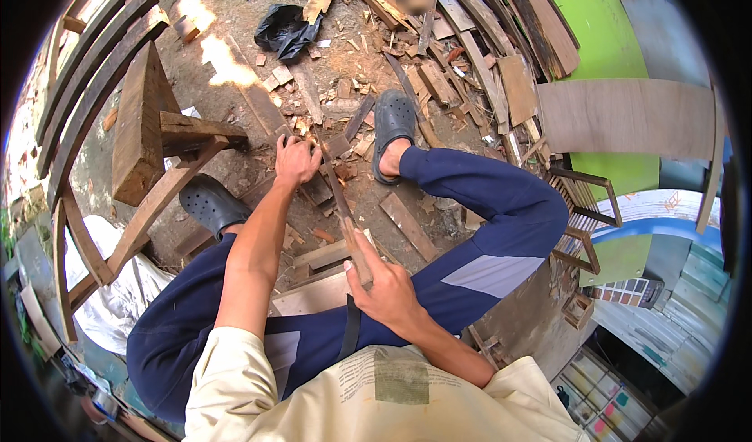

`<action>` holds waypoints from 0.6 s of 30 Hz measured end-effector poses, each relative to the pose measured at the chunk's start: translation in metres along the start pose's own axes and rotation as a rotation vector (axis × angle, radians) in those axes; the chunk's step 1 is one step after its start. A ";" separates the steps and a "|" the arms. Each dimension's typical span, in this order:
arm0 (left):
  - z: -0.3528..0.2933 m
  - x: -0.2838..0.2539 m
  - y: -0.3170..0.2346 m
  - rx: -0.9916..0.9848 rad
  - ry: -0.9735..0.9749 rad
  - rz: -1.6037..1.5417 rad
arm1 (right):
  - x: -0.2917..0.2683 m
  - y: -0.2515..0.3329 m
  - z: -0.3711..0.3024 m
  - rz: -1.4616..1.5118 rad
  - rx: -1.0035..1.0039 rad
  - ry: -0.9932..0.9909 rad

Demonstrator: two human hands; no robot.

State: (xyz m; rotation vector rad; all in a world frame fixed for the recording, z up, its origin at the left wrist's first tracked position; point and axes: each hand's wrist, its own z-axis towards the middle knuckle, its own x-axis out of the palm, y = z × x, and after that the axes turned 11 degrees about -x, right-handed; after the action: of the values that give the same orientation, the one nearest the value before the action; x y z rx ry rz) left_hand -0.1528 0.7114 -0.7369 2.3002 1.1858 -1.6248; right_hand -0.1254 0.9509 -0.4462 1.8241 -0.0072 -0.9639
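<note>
My right hand is closed round the wooden handle of a long, narrow, dark-bladed tool; whether it is a knife or a saw cannot be told. Its blade points away from me, its far end beside my left hand. The left fingers are bent down and closed over a brown wood piece lying low between my feet; the fingertips are partly hidden. Pale wooden boards lie under and between my legs, close to the right hand.
Wood scraps and chips litter the ground round my dark clogs. A black plastic bag lies ahead. A wooden frame stands at left; long planks pile at far right. A slatted wooden piece stands right of my knee.
</note>
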 end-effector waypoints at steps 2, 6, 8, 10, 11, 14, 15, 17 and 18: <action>0.000 0.001 0.002 -0.003 -0.013 0.000 | -0.006 0.004 0.001 0.050 -0.003 -0.022; -0.003 -0.005 -0.004 0.014 -0.036 -0.004 | -0.003 -0.010 0.012 0.066 0.047 0.000; -0.003 -0.005 -0.005 0.017 -0.055 -0.002 | -0.003 -0.008 0.025 0.120 0.134 0.019; -0.003 -0.005 -0.004 0.015 -0.056 0.006 | -0.005 -0.006 0.022 0.111 0.144 0.034; -0.004 -0.004 -0.004 0.014 -0.056 0.010 | -0.006 -0.006 0.020 0.106 0.149 0.042; -0.003 0.002 0.001 0.014 -0.110 0.005 | -0.007 -0.010 0.002 0.086 0.030 -0.026; -0.003 0.000 -0.001 0.012 -0.090 0.011 | -0.008 -0.009 0.005 0.098 0.068 -0.007; -0.003 -0.006 -0.005 0.009 -0.050 0.024 | -0.010 -0.005 0.020 0.124 0.144 0.031; -0.005 -0.005 -0.005 0.010 -0.054 0.018 | -0.004 -0.012 0.031 0.110 0.129 0.003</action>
State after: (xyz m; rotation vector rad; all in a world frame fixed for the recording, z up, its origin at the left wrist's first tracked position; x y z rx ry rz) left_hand -0.1529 0.7147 -0.7291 2.2504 1.1448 -1.6797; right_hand -0.1518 0.9343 -0.4578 1.9221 -0.1693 -0.9009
